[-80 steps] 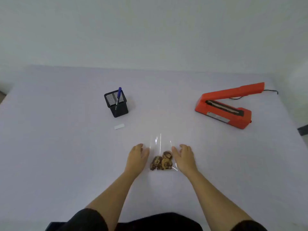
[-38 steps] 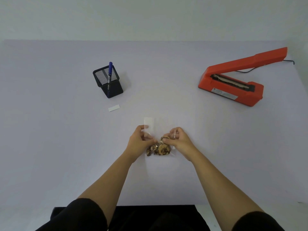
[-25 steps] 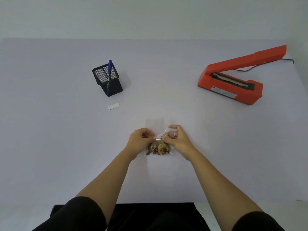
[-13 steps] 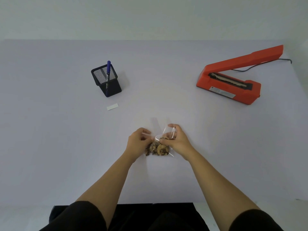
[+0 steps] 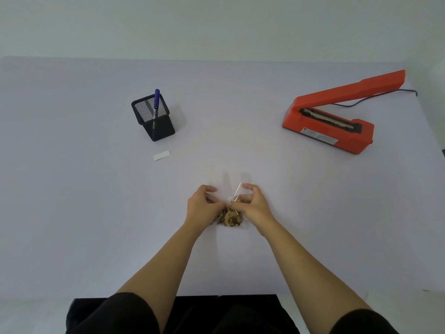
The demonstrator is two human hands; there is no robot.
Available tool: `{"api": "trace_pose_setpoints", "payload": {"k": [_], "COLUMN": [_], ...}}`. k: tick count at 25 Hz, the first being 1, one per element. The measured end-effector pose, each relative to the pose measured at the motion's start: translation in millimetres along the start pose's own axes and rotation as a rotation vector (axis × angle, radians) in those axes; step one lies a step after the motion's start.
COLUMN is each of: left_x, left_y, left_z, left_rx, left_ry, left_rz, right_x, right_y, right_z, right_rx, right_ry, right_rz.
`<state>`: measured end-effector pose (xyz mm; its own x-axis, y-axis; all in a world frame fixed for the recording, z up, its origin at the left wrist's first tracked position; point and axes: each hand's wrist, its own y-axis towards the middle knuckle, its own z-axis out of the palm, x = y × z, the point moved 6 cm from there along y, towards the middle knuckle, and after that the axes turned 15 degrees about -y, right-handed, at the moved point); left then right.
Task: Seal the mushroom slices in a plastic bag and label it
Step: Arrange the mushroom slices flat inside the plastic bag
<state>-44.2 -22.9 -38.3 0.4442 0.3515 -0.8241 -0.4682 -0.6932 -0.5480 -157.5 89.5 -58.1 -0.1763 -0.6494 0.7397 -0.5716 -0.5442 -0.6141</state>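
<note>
While prepping for heat seal: pen cup [image 5: 154, 119] & label [image 5: 161, 155] parked left for later; L hand [image 5: 203, 204], R hand [image 5: 251, 206] pinching plastic bag [image 5: 237, 192] w/ mushroom slices [image 5: 230, 218] at centre of counter [image 5: 96, 213], bunching neck; sealer [image 5: 330, 124] open, ready at right.

Your one camera sits on your head, facing forward and down; the desk [image 5: 79, 213] fills the frame below the wall [image 5: 216, 25].
</note>
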Motion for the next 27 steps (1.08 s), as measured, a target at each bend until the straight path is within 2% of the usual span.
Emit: {"api": "trace_pose_setpoints", "payload": {"k": [5,11,17,20,23,27], "left_x": [6.9,14.4,13.4,9.6,7.0,4.0], "left_y": [3.2,6.2,7.1,6.2,3.6,-4.2], "left_z": [-4.0,-16.2,-21.4,-22.9,-23.4,-20.5], "left_rx": [0.101,0.396,0.364,0.325,0.265,0.188], "left_ry": [0.027,0.019,0.060,0.045,-0.005,-0.014], "left_rz": [-0.046,-0.093,-0.059,-0.027,0.023,0.133], "right_x": [-2.6,-6.3,-4.6,-6.9,-7.3,-7.7], "right_y": [2.9,2.5,5.7,8.0,7.9,7.5], "right_z": [-2.5,-5.1,-12.2,-13.2,-15.4,-15.8], "right_rx": [0.004,0.262,0.327,0.267,0.127,-0.029], "right_ry": [-0.066,-0.097,-0.033,-0.048,-0.126,-0.084], "right_rz": [0.045,0.059,0.087,0.081,0.039,0.035]}}
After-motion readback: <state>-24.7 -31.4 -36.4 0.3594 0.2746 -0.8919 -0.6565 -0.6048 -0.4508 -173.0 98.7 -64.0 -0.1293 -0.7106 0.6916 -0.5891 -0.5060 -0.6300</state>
